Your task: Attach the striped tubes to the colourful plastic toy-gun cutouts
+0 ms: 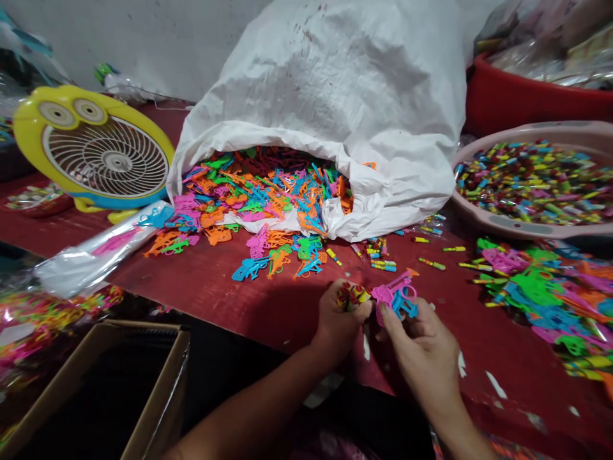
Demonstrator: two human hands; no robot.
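My left hand [341, 317] grips a small bunch of multicoloured plastic tubes [351, 297] above the red tabletop [230, 306]. Right beside it, my right hand [421, 345] holds a pink plastic toy gun [387, 297] with a blue toy gun [403, 305] against it. The two hands nearly touch. Spilling from a white woven sack [316, 83] is a heap of bright plastic toy guns [258, 198], with several lying loose just beyond my hands. A few loose tubes [383, 264] lie to the right of them.
A pink basin [522, 229] of coloured tubes stands at right, with a pile of toy guns [541, 300] below it. Behind are a red tub [498, 96] and a yellow fan [90, 147]. A clear plastic bag [96, 249] lies left; an open cardboard box [158, 409] sits at lower left.
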